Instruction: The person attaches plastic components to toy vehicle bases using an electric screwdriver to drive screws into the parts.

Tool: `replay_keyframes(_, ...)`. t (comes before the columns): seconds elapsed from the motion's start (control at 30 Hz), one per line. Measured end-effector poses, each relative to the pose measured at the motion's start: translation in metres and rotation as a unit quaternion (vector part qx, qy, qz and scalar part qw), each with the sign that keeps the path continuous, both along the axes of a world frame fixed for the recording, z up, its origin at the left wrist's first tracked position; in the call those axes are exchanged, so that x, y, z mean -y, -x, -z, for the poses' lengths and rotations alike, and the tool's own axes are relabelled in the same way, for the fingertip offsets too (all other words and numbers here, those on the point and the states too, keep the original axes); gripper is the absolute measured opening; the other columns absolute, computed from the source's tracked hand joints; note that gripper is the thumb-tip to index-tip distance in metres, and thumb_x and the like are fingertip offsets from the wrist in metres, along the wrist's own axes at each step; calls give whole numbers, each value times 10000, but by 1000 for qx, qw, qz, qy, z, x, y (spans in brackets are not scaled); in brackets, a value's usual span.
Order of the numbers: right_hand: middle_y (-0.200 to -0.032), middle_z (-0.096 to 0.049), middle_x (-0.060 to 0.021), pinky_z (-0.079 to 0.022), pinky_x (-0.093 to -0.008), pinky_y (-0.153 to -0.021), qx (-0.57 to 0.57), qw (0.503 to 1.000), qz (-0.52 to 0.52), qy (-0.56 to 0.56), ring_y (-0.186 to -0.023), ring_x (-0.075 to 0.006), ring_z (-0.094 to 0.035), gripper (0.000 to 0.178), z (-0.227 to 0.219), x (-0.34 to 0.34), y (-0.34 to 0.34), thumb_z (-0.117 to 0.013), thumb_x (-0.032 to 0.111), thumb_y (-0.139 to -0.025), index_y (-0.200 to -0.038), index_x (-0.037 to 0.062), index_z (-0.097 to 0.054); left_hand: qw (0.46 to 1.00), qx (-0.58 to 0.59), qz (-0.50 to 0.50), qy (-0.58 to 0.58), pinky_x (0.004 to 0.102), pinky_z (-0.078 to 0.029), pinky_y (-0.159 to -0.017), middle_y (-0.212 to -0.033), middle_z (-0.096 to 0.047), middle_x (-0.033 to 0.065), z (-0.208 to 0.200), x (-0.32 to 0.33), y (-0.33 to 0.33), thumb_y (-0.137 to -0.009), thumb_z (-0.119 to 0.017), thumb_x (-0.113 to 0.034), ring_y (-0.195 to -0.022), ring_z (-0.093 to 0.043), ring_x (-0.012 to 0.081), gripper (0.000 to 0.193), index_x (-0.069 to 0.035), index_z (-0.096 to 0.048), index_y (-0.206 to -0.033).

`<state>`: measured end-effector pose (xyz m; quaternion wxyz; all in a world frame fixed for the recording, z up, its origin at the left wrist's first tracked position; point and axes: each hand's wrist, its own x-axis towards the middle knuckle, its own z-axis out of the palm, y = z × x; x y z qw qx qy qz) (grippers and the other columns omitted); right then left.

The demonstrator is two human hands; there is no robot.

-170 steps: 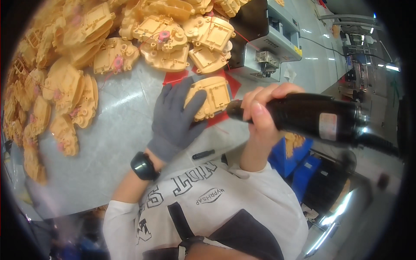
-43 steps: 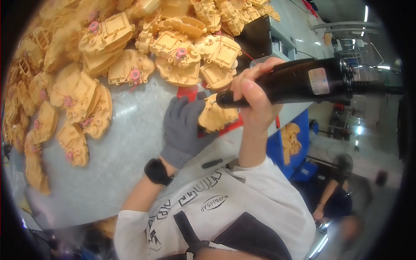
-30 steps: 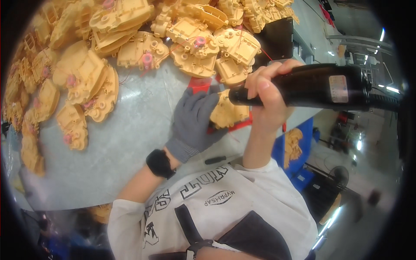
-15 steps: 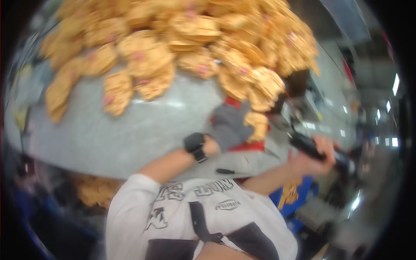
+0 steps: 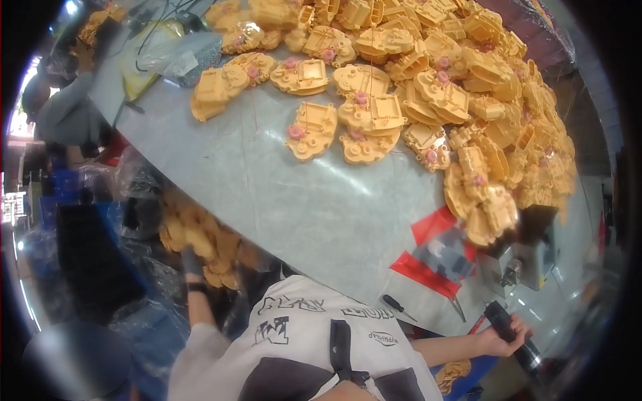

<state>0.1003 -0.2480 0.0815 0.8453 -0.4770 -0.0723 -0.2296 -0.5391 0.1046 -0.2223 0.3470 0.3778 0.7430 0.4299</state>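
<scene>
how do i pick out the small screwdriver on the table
On the big grey table, find the red patches by the grey block. Toward the shirt, near the table's edge, lies the screwdriver, black-handled with a thin shaft. It lies loose, while the bigger black power tool is in the right hand.

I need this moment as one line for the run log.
left hand: gloved, at yellow parts beside table, grasp unclear | right hand: bare, holding black power tool | on table: gray fixture, screwdriver
</scene>
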Motion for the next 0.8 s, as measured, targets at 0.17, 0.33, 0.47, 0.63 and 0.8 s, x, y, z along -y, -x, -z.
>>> replay_keyframes(0.17, -682, -382, -28, -356, -288, -687, 15, 999, -45, 21, -619, -141, -399, 325, -4, -20, 17, -521, 54, -759, -1070, -7, -445, 955, -83, 70, -275, 331, -347, -994, -1278, -444, 189, -176, -108, -225, -829, -563, -63, -1133, -462, 258, 544, 47, -327, -1307)
replay_keyframes(0.33, -669, -392, -31, -362, -293, -675, 16, 998, -63, 12, -622, -138, -414, 400, -4, -42, 10, -528, 50, -745, -1122, -16, -412, 703, -485, 389, -345, 383, -310, -1007, -1298, -418, 180, -290, -199, -344, -694, -686, -213, -1197, -391, 333, 711, -42, -376, -1311)
replay_keyframes(0.47, -619, -537, -75, -416, -292, -545, -23, 995, 5, -94, -567, -168, -495, 111, -15, -48, 28, -542, 18, -674, -783, 44, -540, 592, -711, 361, -121, 502, -367, -876, -1129, -560, 113, -247, -235, -399, -774, -528, -219, -984, -558, 277, 483, -136, -477, -1247)
replay_keyframes(0.63, -875, -543, -118, -473, -388, -696, 108, 864, 313, 379, -782, -265, -564, 413, 58, 87, -5, -777, 94, -674, -958, 8, -490, 655, -233, 466, -548, 376, -435, -695, -867, -599, 86, -317, -163, -429, -695, -581, -8, -761, -566, 284, 276, -100, -577, -956)
replay_keyframes(0.8, -876, -540, -149, -475, -382, -645, 47, 937, 237, 251, -706, -260, -542, 154, 60, 55, 21, -696, 19, -713, -793, 16, -564, 438, 86, 739, -505, 504, -340, -982, -865, -562, 39, -309, 0, -525, -688, -617, -64, -935, -531, 263, 265, -107, -563, -944)
